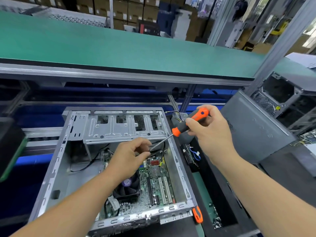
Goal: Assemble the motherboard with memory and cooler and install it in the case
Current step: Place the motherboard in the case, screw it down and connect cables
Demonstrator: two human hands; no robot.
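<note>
An open grey computer case (56,168) lies on its side in front of me. The green motherboard (155,183) sits inside it, with a black cooler fan (127,189) mounted near its left side. My right hand (208,132) grips an orange and black screwdriver (189,122) whose shaft slants down to the left into the case. My left hand (130,156) hovers over the board's far end, its fingers pinching at the screwdriver tip, beside black cables. What sits between the fingertips is too small to tell.
A second orange-handled tool (197,214) lies by the case's near right corner. A tray of small screws (217,218) is to the right. Another grey case (256,130) stands at right. A green conveyor shelf (119,48) runs above.
</note>
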